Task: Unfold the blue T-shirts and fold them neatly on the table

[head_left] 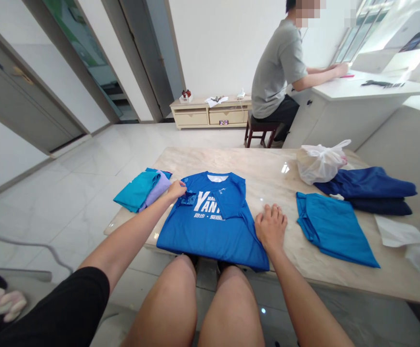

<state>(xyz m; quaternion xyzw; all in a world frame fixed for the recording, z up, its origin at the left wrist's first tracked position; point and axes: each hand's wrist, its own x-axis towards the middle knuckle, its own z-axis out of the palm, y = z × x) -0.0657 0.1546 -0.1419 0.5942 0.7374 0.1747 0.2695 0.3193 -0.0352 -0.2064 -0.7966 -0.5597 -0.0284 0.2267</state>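
A blue T-shirt (202,236) with white lettering lies front up on the table before me, its collar away from me. One sleeve is folded inward across the chest on the right. My left hand (178,190) is closed on the other sleeve at the shirt's left side, its fingertips pinching the cloth. My right hand (272,225) lies flat on the table by the shirt's right edge, fingers stretched out and holding nothing. Left of the shirt is a stack of folded teal and lilac clothes (137,190).
On the marble-look table (267,166) to the right lie a teal folded garment (340,229), dark blue clothes (372,185), a tied white plastic bag (320,163) and clear plastic wrap (401,233). Beyond, a person (278,67) in grey sits at a white counter (369,89).
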